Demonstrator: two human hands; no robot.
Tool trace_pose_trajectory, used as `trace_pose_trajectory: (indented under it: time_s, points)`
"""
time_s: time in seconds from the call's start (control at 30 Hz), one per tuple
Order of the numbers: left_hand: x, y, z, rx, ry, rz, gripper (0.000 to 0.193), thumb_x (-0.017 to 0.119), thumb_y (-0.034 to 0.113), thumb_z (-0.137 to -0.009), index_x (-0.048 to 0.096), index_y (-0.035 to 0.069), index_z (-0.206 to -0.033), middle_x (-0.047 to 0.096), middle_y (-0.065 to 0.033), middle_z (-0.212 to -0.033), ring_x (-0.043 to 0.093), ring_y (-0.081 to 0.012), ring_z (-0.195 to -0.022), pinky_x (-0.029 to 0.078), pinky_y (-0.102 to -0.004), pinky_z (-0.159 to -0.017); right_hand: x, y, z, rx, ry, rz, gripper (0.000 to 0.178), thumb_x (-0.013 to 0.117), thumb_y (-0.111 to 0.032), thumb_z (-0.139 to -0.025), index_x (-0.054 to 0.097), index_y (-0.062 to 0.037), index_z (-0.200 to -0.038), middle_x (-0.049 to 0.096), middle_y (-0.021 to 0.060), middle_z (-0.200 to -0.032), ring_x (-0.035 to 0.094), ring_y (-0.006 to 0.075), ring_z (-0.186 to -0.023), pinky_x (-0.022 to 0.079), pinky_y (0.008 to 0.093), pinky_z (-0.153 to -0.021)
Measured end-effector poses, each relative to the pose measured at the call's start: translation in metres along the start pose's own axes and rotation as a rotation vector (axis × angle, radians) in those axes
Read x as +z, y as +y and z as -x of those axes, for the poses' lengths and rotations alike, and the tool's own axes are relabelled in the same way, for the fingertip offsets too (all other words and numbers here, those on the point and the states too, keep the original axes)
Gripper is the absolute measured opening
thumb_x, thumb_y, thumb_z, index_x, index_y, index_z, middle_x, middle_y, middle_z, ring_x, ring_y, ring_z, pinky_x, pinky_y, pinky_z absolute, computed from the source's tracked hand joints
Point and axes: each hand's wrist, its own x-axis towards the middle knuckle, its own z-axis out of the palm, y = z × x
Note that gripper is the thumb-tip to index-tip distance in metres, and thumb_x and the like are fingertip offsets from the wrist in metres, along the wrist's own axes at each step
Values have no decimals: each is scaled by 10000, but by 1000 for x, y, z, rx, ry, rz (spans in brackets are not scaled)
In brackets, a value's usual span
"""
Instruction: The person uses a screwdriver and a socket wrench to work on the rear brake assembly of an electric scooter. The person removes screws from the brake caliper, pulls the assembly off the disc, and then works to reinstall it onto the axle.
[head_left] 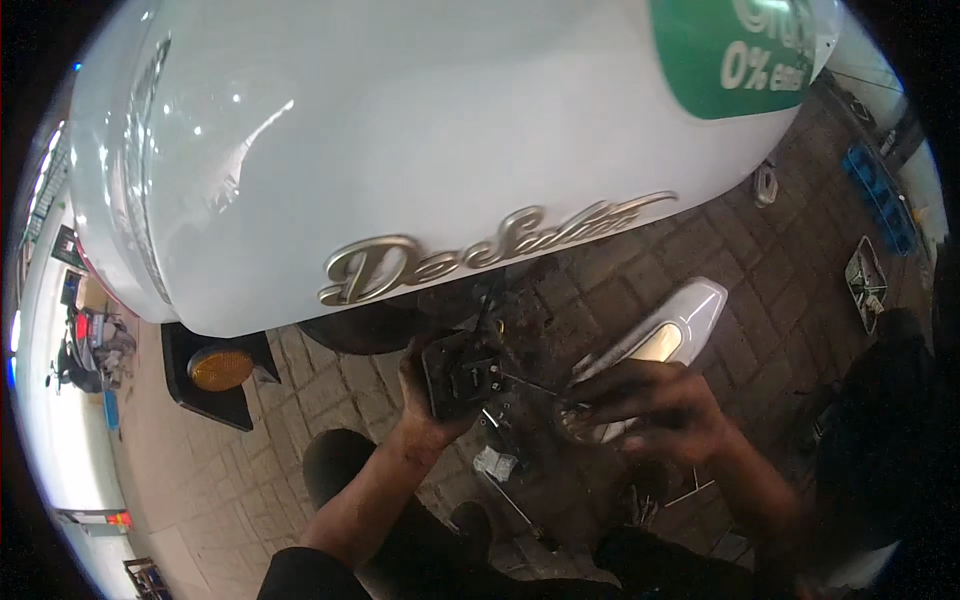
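Note:
My left hand [425,400] is wrapped round a black boxy part [458,378] beneath the lower edge of a white body panel [450,140]. Small screws show on that part's right side. My right hand [655,405] is closed, with a thin metal shaft [530,383] running from its fingers to the black part. It looks like a screwdriver; its handle is hidden in the hand. On the paving behind my right hand lies a white, pointed cover [697,310] with a gold inset.
An amber reflector [221,370] on a black bracket sticks out at left. On the paving [230,480] lie a small white plastic bag [495,462] and a long screwdriver [520,510]. Farther right are a metal tray [865,285] and a blue compartmented tray [880,200].

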Motion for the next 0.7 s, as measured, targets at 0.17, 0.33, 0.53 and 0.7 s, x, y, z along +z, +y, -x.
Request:
trace_pose_trajectory:
  time_s: [0.17, 0.33, 0.53, 0.7]
  points:
    - [-13, -10, -7, 430, -8, -1479, 417, 647, 385, -796, 606, 192, -1163, 625, -31, -1149, 546, -225, -1105, 400, -447, -990, -17, 18, -36, -169, -20, -49, 376, 834, -80, -664, 720, -32, -1019, 678, 149, -1062, 651, 272, -1022, 522, 369, -856]
    - [-15, -28, 2, 442, 143, -1282, 327, 751, 311, -700, 680, 186, -993, 669, -9, -1041, 569, -206, -1054, 405, -401, -951, -18, 23, -58, -338, -52, -153, 375, 862, -71, -611, 731, -21, -959, 693, 143, -996, 683, 237, -890, 541, 337, -755]
    - [44, -4, 4, 783, 412, -1343, 273, 752, 262, -714, 672, 123, -935, 658, -55, -977, 596, -228, -980, 457, -397, -867, -31, 42, -63, -353, 189, -203, 259, 836, -60, -661, 718, -3, -885, 678, 124, -881, 657, 203, -776, 530, 320, -672]
    - [79, -23, -2, 276, 438, 367, 360, 488, 422, -885, 636, 105, -967, 654, -69, -930, 612, -236, -887, 476, -386, -801, -21, 46, -64, -120, 775, 319, 140, 688, -158, -845, 669, -23, -876, 622, 98, -806, 607, 188, -710, 504, 326, -611]
